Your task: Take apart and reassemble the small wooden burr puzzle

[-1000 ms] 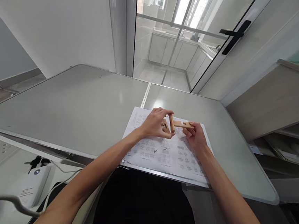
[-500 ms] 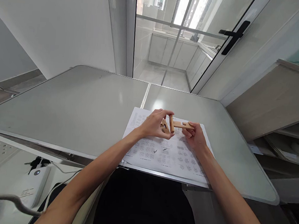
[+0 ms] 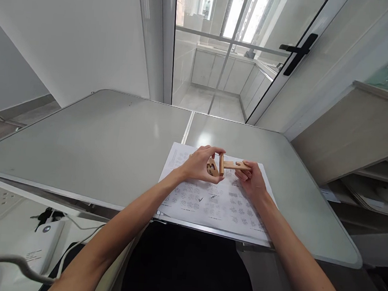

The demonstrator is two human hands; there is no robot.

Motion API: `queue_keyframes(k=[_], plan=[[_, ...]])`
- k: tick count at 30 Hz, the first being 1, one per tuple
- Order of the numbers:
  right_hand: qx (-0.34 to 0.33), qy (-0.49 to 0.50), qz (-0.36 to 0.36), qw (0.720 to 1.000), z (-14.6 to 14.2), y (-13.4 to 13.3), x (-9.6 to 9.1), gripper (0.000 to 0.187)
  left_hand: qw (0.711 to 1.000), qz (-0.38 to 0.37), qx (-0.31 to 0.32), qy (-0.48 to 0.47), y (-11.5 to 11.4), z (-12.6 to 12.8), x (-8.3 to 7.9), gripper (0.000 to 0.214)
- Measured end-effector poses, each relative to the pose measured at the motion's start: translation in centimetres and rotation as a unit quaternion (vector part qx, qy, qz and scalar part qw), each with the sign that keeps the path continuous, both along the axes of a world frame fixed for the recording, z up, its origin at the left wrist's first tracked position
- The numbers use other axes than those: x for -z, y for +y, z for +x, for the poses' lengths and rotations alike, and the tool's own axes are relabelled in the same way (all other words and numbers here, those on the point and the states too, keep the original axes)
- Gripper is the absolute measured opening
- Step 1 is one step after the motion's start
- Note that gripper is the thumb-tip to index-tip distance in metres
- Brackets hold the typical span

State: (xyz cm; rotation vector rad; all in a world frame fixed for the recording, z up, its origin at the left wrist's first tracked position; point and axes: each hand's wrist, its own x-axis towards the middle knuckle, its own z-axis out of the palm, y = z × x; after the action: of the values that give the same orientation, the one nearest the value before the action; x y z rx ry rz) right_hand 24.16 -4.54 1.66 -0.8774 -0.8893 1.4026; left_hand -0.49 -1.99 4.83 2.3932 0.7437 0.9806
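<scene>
My left hand (image 3: pixel 199 163) pinches an upright wooden puzzle bar (image 3: pixel 221 164) between thumb and fingers, with other notched wooden pieces (image 3: pixel 212 167) tucked under its palm. My right hand (image 3: pixel 252 180) grips a second notched wooden bar (image 3: pixel 235 166) lying level, its end meeting the upright bar. Both hands hover just above a printed sheet (image 3: pixel 216 202) of small diagrams that lies on the grey table (image 3: pixel 112 143).
The table's near edge (image 3: pixel 74 194) runs just in front of my body. A glass door (image 3: pixel 222 53) stands behind the table. Wooden shelving (image 3: pixel 361 133) is at the right. A white device with cables (image 3: pixel 41 241) sits low at the left.
The hands and wooden pieces keep nearly the same pose; the camera has tilted slightly, shifting the scene a little lower in view.
</scene>
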Motion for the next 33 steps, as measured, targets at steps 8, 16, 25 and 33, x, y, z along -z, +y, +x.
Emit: queue_keyframes(k=[8, 16, 25, 33], plan=[[-0.006, 0.014, -0.001, 1.000, 0.1, 0.1, 0.1, 0.052, 1.000, -0.007, 0.002, -0.008, -0.1, 0.1, -0.3, 0.075], [0.015, 0.010, 0.001, 1.000, 0.1, 0.3, 0.4, 0.052, 0.999, -0.005, -0.038, -0.010, -0.1, 0.3, 0.0, 0.078], [0.099, -0.042, 0.009, 0.994, 1.0, 0.3, -0.4, 0.052, 0.999, -0.015, -0.044, -0.002, 0.0, 0.2, 0.5, 0.073], [0.204, -0.208, 0.014, 0.956, 0.3, 0.8, 1.9, 0.040, 0.985, 0.035, -0.122, 0.116, -0.2, 1.0, 2.3, 0.075]])
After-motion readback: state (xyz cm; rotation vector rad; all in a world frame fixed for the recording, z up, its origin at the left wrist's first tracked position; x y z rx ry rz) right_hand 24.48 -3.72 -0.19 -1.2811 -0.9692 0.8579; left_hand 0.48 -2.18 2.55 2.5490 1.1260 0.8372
